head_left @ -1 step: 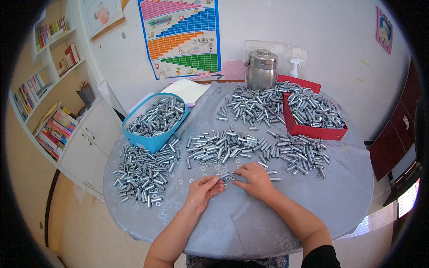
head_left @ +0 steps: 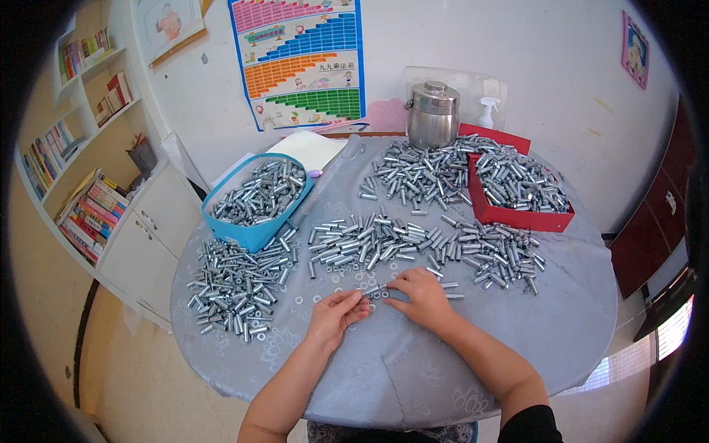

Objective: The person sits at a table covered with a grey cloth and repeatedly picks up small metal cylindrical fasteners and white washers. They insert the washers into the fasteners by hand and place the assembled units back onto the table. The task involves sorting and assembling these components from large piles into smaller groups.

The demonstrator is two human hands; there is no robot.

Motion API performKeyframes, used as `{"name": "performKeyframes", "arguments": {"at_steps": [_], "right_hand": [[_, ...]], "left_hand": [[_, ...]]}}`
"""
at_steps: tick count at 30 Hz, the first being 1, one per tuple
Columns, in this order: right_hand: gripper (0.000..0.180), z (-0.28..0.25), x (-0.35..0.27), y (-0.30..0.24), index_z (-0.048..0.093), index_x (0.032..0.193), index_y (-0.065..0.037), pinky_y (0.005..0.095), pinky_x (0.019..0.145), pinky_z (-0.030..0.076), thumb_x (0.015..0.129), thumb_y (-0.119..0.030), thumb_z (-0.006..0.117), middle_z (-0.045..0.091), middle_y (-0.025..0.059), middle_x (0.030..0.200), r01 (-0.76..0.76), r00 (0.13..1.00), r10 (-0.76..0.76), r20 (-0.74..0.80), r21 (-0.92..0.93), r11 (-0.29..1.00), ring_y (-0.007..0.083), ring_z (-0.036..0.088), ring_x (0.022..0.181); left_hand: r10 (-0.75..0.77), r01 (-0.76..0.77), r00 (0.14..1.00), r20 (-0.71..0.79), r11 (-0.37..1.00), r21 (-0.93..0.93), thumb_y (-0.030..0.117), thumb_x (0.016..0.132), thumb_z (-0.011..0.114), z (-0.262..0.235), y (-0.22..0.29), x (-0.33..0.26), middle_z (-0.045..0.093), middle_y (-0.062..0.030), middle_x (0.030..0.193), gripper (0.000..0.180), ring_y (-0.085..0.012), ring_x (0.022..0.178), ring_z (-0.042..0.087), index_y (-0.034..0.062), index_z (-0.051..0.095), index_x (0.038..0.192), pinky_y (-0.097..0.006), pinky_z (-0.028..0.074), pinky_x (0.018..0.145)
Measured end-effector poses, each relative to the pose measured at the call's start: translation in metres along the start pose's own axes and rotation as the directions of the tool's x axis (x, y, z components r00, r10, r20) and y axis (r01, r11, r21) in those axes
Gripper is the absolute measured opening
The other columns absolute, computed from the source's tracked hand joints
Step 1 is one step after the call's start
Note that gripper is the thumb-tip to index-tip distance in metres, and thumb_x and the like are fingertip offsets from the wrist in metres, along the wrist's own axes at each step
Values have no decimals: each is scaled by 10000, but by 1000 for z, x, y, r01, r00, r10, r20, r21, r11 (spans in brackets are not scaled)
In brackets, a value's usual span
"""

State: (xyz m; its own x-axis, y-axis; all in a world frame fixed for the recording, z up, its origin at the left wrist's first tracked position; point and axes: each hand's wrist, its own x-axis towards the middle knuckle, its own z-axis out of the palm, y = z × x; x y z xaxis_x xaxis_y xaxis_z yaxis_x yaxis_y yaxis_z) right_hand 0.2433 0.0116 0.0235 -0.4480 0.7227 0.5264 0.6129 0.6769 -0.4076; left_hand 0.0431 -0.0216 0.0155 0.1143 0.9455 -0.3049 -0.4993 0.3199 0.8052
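Observation:
A slim silver metal sleeve [head_left: 372,290] lies between my hands over the middle of the table, level with the tabletop. My left hand [head_left: 336,317] pinches its left end between thumb and fingers. My right hand [head_left: 422,297] is at the other end, fingers bent and fingertips drawn in; any small part there is too small to make out. Several loose washers [head_left: 318,299] lie flat around my fingertips. Just beyond is a heap of silver metal sleeves [head_left: 362,240], with another heap of bolt-like metal pieces [head_left: 502,251] to its right.
A blue basket [head_left: 255,235] of metal pieces stands at the left, with a loose pile [head_left: 236,288] before it. At the back right are a red box [head_left: 521,215] full of similar pieces, another pile [head_left: 421,173] and a steel pot [head_left: 433,118]. Grey cloth [head_left: 354,376] covers the round table.

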Motion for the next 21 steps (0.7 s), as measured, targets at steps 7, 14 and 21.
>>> {"name": "performKeyframes", "arguments": {"at_steps": [7, 14, 21], "right_hand": [[198, 6, 0, 7, 628, 878, -65, 301, 650, 429, 705, -148, 679, 590, 59, 794, -102, 995, 101, 7, 131, 986, 198, 542, 722], [174, 6, 0, 7, 591, 962, -13, 223, 738, 428, 821, -116, 594, 604, 28, 878, -354, 922, 355, 158, 716, 601, 86, 545, 820], [162, 11, -1, 7, 568, 972, -11, 215, 766, 427, 832, -93, 578, 592, 17, 899, -370, 912, 338, 231, 817, 441, 80, 544, 841]], "left_hand": [[3, -3, 1000, -9, 1000, -1, 104, 811, 600, 0, -1, 0, 620, -140, 855, 185, -189, 721, 624, -30, 573, 937, -280, 538, 654], [10, -10, 1000, -19, 1000, -18, 105, 808, 603, -2, 0, 1, 623, -131, 845, 167, -187, 709, 625, -16, 585, 922, -277, 539, 648], [-7, 7, 1000, -6, 1000, 9, 105, 818, 591, 1, 0, -1, 623, -137, 851, 171, -183, 720, 627, -19, 578, 936, -264, 538, 653]]}}
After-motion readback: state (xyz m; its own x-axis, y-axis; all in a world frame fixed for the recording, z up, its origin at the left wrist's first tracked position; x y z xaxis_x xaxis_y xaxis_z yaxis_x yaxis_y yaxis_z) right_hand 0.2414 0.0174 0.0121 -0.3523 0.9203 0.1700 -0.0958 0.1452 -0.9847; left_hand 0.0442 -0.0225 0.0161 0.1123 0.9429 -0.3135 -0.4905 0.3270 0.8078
